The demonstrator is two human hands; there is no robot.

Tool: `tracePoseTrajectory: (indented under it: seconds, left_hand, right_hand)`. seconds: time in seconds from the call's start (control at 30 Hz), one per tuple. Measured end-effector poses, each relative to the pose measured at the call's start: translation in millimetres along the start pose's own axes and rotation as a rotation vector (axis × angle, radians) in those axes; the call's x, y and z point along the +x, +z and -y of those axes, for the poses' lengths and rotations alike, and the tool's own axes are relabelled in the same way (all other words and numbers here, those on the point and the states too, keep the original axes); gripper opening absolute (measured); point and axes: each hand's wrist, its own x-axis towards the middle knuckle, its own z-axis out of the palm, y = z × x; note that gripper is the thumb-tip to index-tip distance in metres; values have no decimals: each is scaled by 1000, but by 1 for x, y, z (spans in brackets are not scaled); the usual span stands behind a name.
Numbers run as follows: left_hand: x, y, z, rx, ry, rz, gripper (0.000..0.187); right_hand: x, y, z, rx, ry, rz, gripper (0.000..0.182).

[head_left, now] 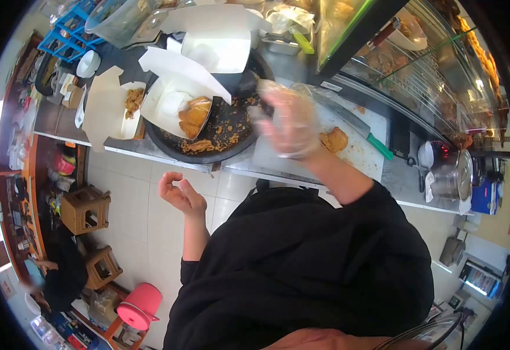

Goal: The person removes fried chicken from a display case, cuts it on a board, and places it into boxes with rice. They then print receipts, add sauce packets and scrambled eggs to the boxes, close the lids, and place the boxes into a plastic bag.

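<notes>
My right hand (290,119), in a clear plastic glove and blurred by motion, is over the left edge of the white cutting board (363,157), beside the black round tray (231,137) with crumbs. Its fingers are too smeared to read. My bare left hand (182,192) hangs in front of the counter edge with bent fingers apart, holding nothing. An open white box (164,111) with rice and brown meat (195,116) rests on the tray. Another open box (223,49) stands behind it. On the board lie a piece of meat (334,140) and a green-handled knife (351,119).
A box with brown food (132,104) stands left of the tray. A glass display case (430,64) borders the board at the back right. A metal pot (450,178) is at the right. Stools (86,210) and a person in dark clothes (65,271) are at lower left.
</notes>
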Motion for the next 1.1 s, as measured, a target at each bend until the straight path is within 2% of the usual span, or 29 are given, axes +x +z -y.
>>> tracePoseTrajectory:
  seconds: [0.07,0.13,0.23,0.33,0.43,0.63,0.73,0.83,0.93,1.07,1.1]
  left_hand:
    - [7,4,1,-5,5,-3,38]
    - [13,11,3,-22,25,22,38]
    - [22,27,-2,-50,51,74,38]
    - [30,41,-10,-112,70,145,38]
    - [33,46,-15,-126,94,153,39]
    - [24,21,-9,-54,96,112,38]
    - [18,2,-5,-16,71,49,38]
    - [5,-19,3,25,13,-24,37]
    - [-4,-33,3,63,-35,-73,37]
    - [-13,-43,1,87,-29,-59,38]
    - [-12,-39,-3,74,-20,-64,38]
  right_hand:
    - [-46,-34,-46,-34,208,121,54]
    - [-80,-65,-58,-419,298,449,62]
    - [-125,-74,-69,-564,404,733,64]
    - [-141,-67,-78,-512,442,674,57]
    - [-138,-62,-79,-516,499,716,48]
    - [-144,-56,-93,-411,359,766,44]
    - [-133,-53,-96,-373,286,859,41]
    - [-107,-47,-101,-251,223,1063,39]
    - [-42,-31,-96,-130,140,1051,41]
    - [74,12,-66,-45,29,685,38]
    - [97,25,-62,-70,-79,665,41]
